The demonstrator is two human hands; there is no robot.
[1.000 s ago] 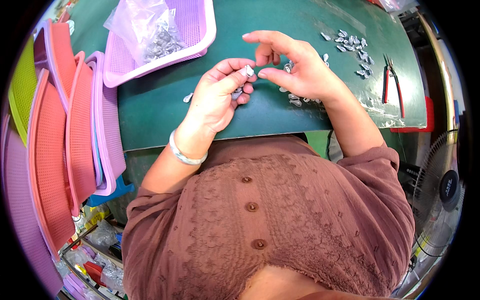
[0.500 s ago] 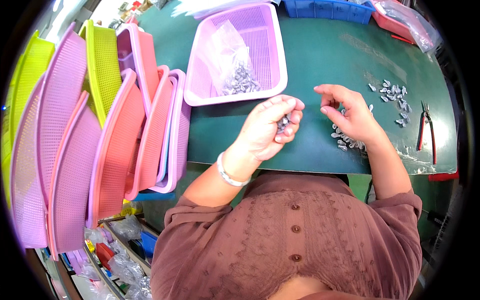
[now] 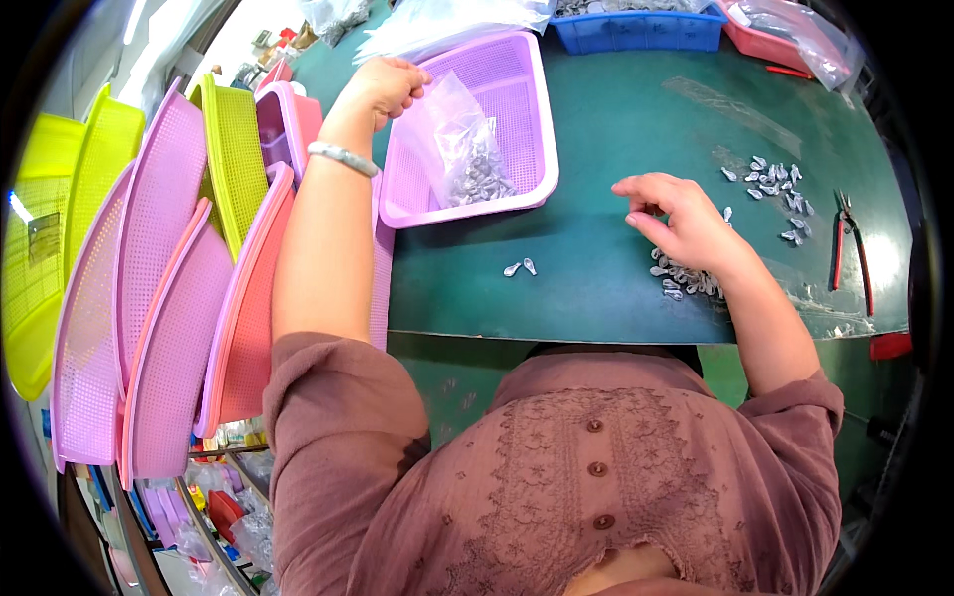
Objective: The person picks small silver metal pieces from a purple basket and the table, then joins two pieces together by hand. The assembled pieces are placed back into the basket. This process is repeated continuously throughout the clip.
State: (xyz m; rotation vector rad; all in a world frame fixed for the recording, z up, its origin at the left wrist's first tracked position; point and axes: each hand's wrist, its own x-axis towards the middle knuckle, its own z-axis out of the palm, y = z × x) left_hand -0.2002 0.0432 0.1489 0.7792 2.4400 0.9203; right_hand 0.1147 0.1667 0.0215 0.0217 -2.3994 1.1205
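Note:
At the far left corner of the purple basket (image 3: 550, 149), my left hand (image 3: 383, 89) is closed with its fingers curled; what they hold, if anything, is hidden. In the basket lies a clear plastic bag (image 3: 452, 129) with small grey teardrop-shaped metal pieces (image 3: 479, 181) at its bottom. Over the table, my right hand (image 3: 681, 221) has its fingers loosely bent and the thumb apart, with nothing seen between them. Beneath and beside it is a pile of the same metal pieces (image 3: 686, 278), partly covered by the hand. Two loose pieces (image 3: 520, 267) lie in front of the basket.
Nested purple, coral and green baskets (image 3: 164, 338) lean at the left. Another group of metal pieces (image 3: 770, 179) and red-handled pliers (image 3: 852, 248) lie at the right. Along the back stand a blue bin (image 3: 636, 32), a pink tray (image 3: 765, 45) and plastic bags (image 3: 447, 25).
My left hand has moved from mid-table, where it held metal pieces, to the basket's far left corner. Two pieces now show on the table. The right hand has hardly moved.

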